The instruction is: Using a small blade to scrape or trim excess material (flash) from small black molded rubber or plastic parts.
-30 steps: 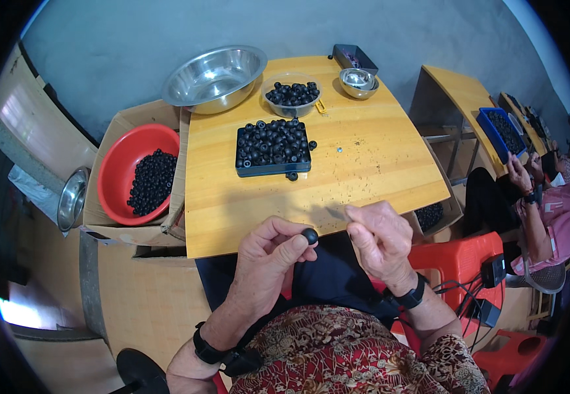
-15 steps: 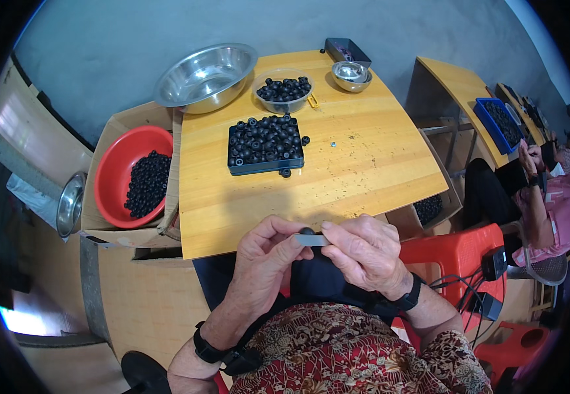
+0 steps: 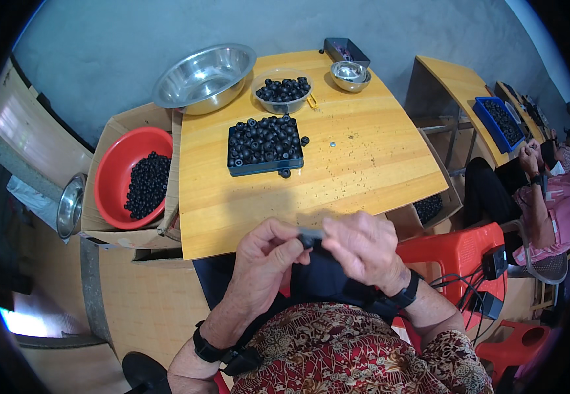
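Between the fingertips of my left hand (image 3: 268,262) is a small round black part (image 3: 306,241), pinched by thumb and forefinger. My right hand (image 3: 362,253) is closed on a flat grey blade (image 3: 311,232), which lies against the top of that part; hand and blade are smeared by motion. Both hands are just off the near edge of the wooden table (image 3: 377,177). Beyond them a dark tray (image 3: 265,169) is heaped with similar black parts (image 3: 265,141). Two loose ones lie against its right side and front edge.
A clear bowl (image 3: 282,105) of black parts, a large steel basin (image 3: 206,82), small metal bowls (image 3: 350,82) and a dark box (image 3: 347,49) stand at the back. Left is a red basin (image 3: 111,190) in a carton. A red stool (image 3: 449,253) and a seated person (image 3: 548,210) are right.
My right hand has shifted slightly up and left, tilting the blade over the black part, which now shows lower under it. My left hand stays nearly in place.
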`<state>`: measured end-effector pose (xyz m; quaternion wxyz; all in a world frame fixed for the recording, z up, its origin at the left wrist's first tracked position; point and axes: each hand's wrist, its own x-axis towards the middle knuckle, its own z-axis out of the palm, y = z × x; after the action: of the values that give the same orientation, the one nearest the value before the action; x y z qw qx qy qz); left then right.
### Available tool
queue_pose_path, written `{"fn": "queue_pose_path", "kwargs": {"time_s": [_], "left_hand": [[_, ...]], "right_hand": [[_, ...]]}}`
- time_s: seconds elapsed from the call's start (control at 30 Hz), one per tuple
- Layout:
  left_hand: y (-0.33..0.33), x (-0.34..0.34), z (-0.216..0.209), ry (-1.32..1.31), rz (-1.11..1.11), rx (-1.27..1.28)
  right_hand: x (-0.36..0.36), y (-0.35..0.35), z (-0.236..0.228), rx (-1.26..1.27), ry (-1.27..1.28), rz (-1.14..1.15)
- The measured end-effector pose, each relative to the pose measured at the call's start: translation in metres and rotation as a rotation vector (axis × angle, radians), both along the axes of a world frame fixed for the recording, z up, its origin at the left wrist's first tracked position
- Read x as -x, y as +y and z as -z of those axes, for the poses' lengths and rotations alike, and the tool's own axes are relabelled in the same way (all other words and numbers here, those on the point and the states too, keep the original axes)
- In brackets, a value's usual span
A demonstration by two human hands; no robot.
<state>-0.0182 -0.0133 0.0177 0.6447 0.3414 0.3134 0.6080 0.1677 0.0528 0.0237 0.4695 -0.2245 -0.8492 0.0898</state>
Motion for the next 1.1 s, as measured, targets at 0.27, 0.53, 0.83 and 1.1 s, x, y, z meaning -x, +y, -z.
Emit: {"fn": "queue_pose_path", "kwargs": {"time_s": [0.27,0.53,0.83,1.1], "left_hand": [[0.002,0.004,-0.005,-0.009,-0.043,0.028],[0.004,-0.004,0.0,-0.184,-0.017,0.082],[0.005,-0.009,0.003,-0.143,0.023,0.108],[0.005,-0.008,0.007,-0.185,0.033,0.148]], "right_hand": [[-0.001,0.006,0.002,0.119,0.16,0.062],[0.005,-0.011,-0.009,0.394,0.154,-0.05],[0.01,-0.006,0.002,0.107,0.151,-0.084],[0.008,-0.006,0.0,0.014,0.02,-0.079]]}}
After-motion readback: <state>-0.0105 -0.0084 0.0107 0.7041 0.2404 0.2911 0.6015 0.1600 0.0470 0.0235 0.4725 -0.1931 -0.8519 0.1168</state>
